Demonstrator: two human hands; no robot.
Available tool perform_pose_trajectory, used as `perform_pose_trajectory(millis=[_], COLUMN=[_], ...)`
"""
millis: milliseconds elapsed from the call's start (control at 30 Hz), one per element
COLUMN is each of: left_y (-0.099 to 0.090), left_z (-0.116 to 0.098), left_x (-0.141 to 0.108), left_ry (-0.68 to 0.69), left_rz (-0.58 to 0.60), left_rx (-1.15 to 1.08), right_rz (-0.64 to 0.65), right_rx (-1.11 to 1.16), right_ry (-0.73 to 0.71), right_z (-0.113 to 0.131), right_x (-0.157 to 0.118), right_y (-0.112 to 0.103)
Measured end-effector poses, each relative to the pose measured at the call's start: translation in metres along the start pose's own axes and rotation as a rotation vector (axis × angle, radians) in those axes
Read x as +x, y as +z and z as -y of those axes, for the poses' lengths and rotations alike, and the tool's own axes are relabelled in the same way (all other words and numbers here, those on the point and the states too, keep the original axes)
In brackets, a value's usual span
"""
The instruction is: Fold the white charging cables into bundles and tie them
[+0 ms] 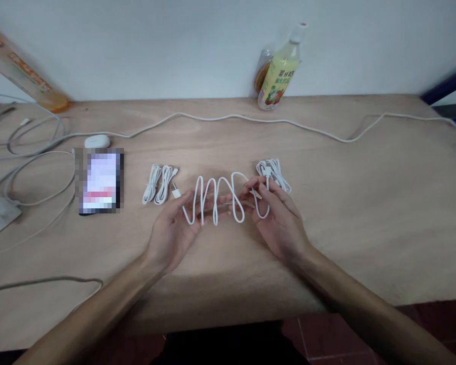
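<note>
A white cable (pixel 215 200) stretches in loose, spring-like loops between my two hands above the table. My left hand (pixel 178 225) holds its left end, with a white USB plug (pixel 176 190) showing just above the thumb. At the other end, my right hand (pixel 279 218) pinches the cable near a white connector (pixel 266 171). Both palms face inward and the fingers reach under the loops. Beyond my left hand lie two coiled white cables (pixel 163 183), side by side. Another coiled white bundle (pixel 277 175) rests just behind my right hand, which partly covers it.
A phone (pixel 101 180) and a white case (pixel 97 141) lie on the wooden table (pixel 365 203) at left, near tangled cables (pixel 34 147). One long cable (pixel 231 117) crosses the back. A yellow bottle (pixel 281 73) and an orange bottle (pixel 26 71) stand by the wall.
</note>
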State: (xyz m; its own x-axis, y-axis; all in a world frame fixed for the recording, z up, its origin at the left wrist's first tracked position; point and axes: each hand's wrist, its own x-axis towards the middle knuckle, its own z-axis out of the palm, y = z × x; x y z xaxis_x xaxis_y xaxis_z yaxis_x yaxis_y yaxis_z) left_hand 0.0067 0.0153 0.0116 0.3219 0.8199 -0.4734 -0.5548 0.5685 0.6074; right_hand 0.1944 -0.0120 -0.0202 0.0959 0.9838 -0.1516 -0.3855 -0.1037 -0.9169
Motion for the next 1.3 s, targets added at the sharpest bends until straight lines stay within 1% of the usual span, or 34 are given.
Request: perform_pose_trajectory(millis=[267,433,567,733,833,933,1133,1300], left_y=[0.0023,0.0019,0.0016,0.0014,0.0012,0.0008,0.0022,0.0013], left_z=[-0.0027,-0.0024,-0.0025,-0.0037,-0.0041,-0.0041,-0.0044,-0.0046], left_x=[0.0003,0.0022,0.0022,0.0022,0.0032,0.0037,0.0025,0.0022], left_ry=[-0.037,-0.036,-0.012,-0.045,-0.055,-0.051,-0.026,-0.032], left_rz=[-0.042,-0.075,-0.061,-0.041,-0.036,-0.048,-0.087,-0.06], left_rx=[-0.028,-0.049,-0.056,-0.065,-0.092,-0.108,-0.108,-0.09], right_rz=[0.064,0.068,0.057,0.048,0.045,0.046,0.03,0.016], right_rx=[-0.018,0.025,0.021,0.03,0.082,0.137,0.164,0.148], right_ry=[0.075,0.103,0.075,0.058,0.054,0.029,0.022,0.026], right_z=[0.0037,0.0023,-0.0002,0.0002,0.0008,0.0007,0.0003,0.0017], right_x=[-0.0006,-0.0005,-0.001,-0.0003,0.0003,0.0002,-0.0009,-0.0015], right_y=[0.0008,0.0002,-0.0011,-0.0017,-0.0004,0.0014,0.0021,0.0025])
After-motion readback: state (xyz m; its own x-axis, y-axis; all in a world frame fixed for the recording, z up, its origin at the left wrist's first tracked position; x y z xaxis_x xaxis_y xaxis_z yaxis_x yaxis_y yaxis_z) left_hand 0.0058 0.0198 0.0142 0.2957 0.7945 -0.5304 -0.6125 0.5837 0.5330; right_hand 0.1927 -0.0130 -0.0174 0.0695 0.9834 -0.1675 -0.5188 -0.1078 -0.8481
